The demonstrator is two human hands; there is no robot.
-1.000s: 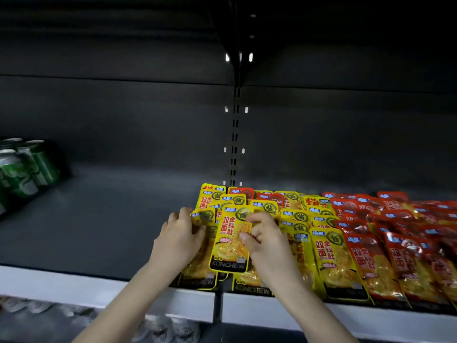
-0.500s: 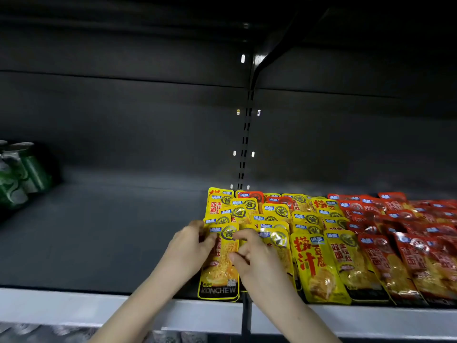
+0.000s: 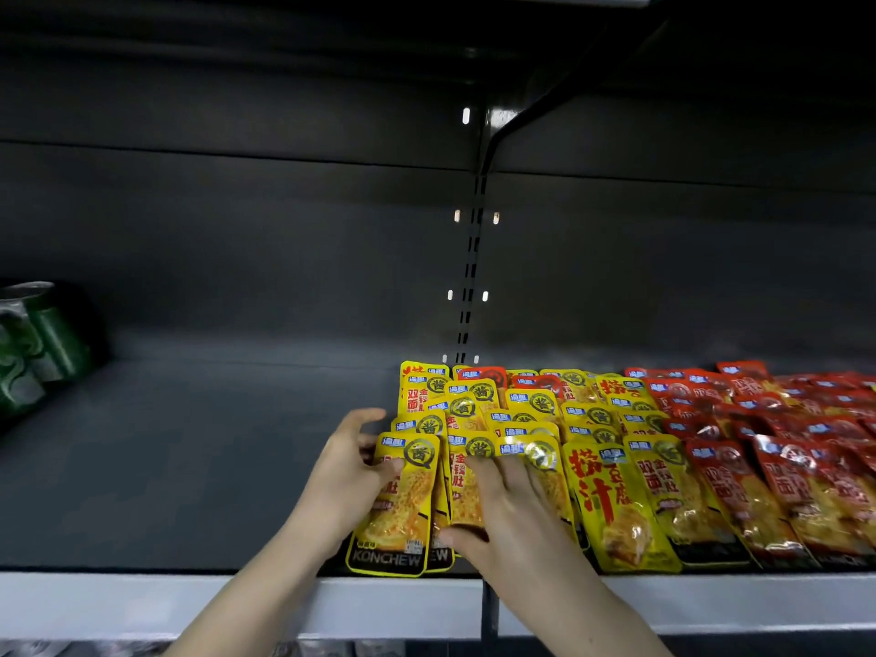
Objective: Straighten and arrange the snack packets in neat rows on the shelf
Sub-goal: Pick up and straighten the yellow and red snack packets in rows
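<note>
- Because my two hands cover the front of the pile, much of it is hidden: the left hand [image 3: 348, 481] grips the front yellow packet [image 3: 403, 505] by its left edge, thumb across its face, low and centre in the frame.
- The right hand [image 3: 512, 509] lies over the second yellow packet [image 3: 467, 495] just beside it, fingers stretched across the top and thumb hooked under the lower edge, so I cannot read that packet's print.
- The other yellow packets [image 3: 521, 410] overlap in rows behind, only their top strips showing; the red packets [image 3: 782, 443] run off the right edge.
- The green cans [image 3: 42, 343] at the left edge are cut off and blurred.
- Against half a second ago, the right hand's fingers were bunched at the front packet's right edge and now reach further right; the front yellow packet sits much where it was.
- The shelf [image 3: 189, 467] is dark grey, with a white front lip [image 3: 118, 604] along the bottom.
- A dark back panel [image 3: 237, 253] rises behind, split by a slotted upright [image 3: 467, 286] at centre, dimly lit.
</note>
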